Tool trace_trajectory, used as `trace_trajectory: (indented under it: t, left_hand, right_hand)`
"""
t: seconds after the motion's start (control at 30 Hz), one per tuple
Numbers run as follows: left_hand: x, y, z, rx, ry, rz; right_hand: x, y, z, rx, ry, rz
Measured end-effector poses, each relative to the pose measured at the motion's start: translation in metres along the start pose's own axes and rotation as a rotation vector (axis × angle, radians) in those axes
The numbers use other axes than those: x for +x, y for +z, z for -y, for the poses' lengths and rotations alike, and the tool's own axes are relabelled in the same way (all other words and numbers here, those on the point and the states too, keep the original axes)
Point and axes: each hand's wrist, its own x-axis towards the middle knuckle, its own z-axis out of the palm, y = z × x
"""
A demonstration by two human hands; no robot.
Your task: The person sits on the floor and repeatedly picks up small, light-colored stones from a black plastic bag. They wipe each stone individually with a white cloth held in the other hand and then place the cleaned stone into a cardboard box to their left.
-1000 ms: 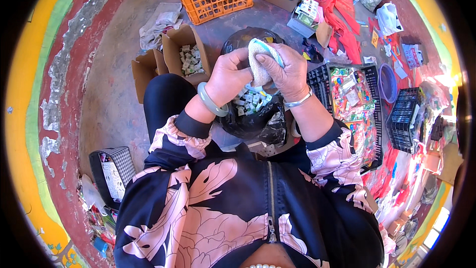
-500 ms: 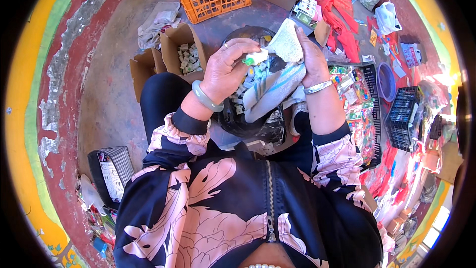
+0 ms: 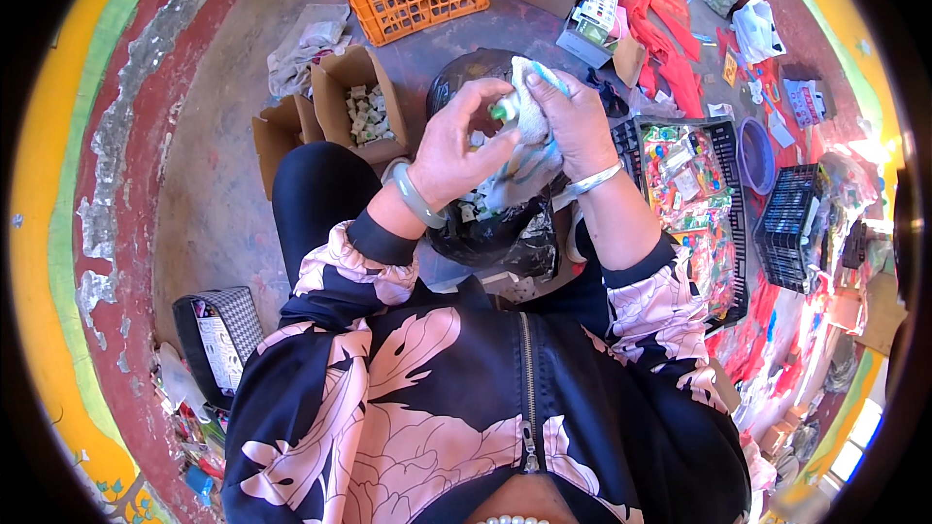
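Note:
My left hand is closed around a small white piece with a green part, held between thumb and fingers. A white towel with blue stripes is gripped in my right hand and presses against the piece's right side. The towel's lower end hangs over a black plastic bag between my knees. Inside the bag lie many small white pieces, partly covered by the towel and my hands.
An open cardboard box of small white pieces stands left of the bag. Beyond is an orange crate. At right are a black crate of colourful packets, a purple basin and red plastic sheeting.
Both hands have drawn closer together. The towel, earlier spread out over my right hand, is now bunched up and wrapped against the small white-and-green piece.

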Motion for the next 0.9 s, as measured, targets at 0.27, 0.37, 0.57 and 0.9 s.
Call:
trace_trajectory:
  t: [0.27,0.37,0.57,0.9]
  left_hand:
    - [0.000,-0.014,0.031,-0.301,-0.284,-0.122]
    - [0.003,-0.040,0.068,-0.548,-0.492,-0.475]
    - [-0.017,-0.137,0.172,-0.778,-0.584,-1.038]
    - [-0.010,-0.086,0.234,-0.424,-0.642,-0.660]
  right_hand:
    - [0.020,-0.023,-0.017,-0.245,-0.045,-0.273]
    - [0.026,-0.036,0.004,0.081,0.009,-0.357]
    - [0.023,-0.057,0.020,0.419,0.090,-0.236]
    - [0.008,-0.096,0.056,0.467,0.030,-0.220]
